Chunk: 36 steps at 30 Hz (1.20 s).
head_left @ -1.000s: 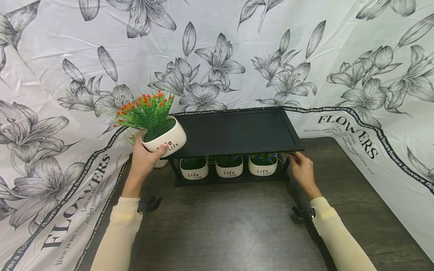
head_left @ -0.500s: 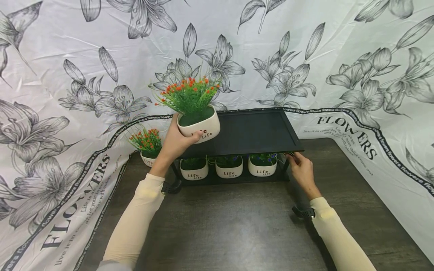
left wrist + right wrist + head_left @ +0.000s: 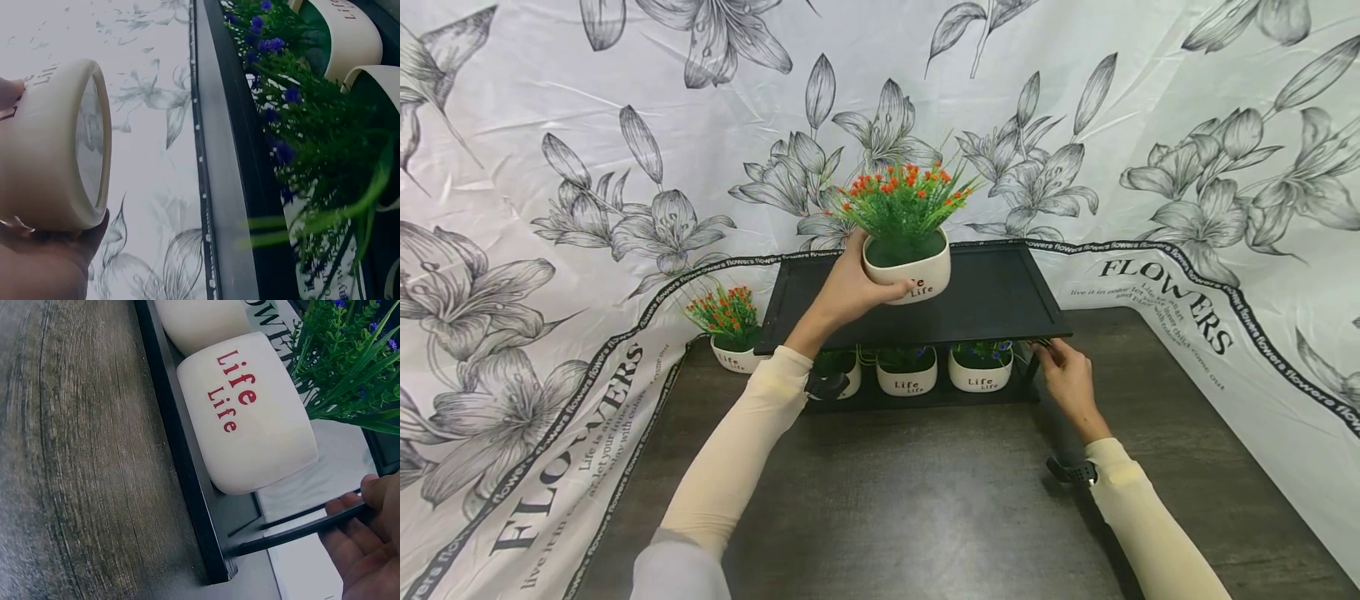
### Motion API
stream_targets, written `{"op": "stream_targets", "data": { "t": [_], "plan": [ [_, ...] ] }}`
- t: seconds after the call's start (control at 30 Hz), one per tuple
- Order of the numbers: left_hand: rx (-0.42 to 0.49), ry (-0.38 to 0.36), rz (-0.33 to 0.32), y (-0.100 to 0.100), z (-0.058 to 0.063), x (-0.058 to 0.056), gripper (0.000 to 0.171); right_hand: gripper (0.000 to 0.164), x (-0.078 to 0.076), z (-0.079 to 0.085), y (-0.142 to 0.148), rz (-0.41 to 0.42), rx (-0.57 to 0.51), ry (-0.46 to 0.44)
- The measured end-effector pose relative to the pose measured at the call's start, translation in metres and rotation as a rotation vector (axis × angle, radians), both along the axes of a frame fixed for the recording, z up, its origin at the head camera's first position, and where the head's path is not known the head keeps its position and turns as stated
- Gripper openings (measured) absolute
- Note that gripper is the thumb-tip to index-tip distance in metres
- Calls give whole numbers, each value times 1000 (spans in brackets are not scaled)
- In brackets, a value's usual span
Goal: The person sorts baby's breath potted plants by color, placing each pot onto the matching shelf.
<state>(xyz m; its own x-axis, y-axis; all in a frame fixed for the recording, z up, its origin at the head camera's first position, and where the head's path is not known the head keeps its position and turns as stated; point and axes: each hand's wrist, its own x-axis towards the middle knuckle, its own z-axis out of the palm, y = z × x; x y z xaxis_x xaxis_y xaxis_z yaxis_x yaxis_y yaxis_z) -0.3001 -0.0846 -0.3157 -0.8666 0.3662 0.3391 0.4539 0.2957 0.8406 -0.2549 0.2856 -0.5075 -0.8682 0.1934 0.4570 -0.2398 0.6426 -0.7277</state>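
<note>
In the head view my left hand (image 3: 853, 292) holds a white "Life" flowerpot (image 3: 917, 279) with green stems and small orange-red flowers (image 3: 906, 192). It is over the middle of the black shelf's upper board (image 3: 1000, 304), thumb across the pot's front. The left wrist view has the pot's underside (image 3: 90, 147) facing the camera, with background visible between it and the board. At the shelf's right end, my right hand (image 3: 1067, 379) grips a thin black upright (image 3: 306, 531), fingers and thumb around it in the right wrist view.
Three white pots, such as the right one (image 3: 981, 371), stand on the lower shelf; purple-blue flowers (image 3: 272, 45) show there. Another orange-flowered pot (image 3: 737, 358) is on the dark wooden table (image 3: 917, 500), left of the shelf. A flower-print cloth (image 3: 1037, 50) hangs behind.
My left hand has carried the orange-flowered pot rightward from the shelf's left end to above its middle, and the pot has become more upright. My right hand stays at the shelf's right end.
</note>
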Motion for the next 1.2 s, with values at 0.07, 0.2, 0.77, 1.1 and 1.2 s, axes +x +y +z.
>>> {"op": "stream_targets", "data": {
  "t": [0.07,0.2,0.77,1.1,1.2],
  "plan": [
    [-17,-8,-11,8,1,-3,90,23,0,0,0,0,-2,1],
    [-74,-21,-18,25,1,-8,84,24,1,0,-1,-3,0,6],
    [-187,-14,-66,84,-2,-32,100,22,3,1,-3,2,12,6],
    [-212,-57,-116,99,-14,-50,93,19,3,1,-1,0,4,-6],
    [-258,-98,-91,100,-17,-52,104,20,3,1,-1,2,6,-8]
  ]
}}
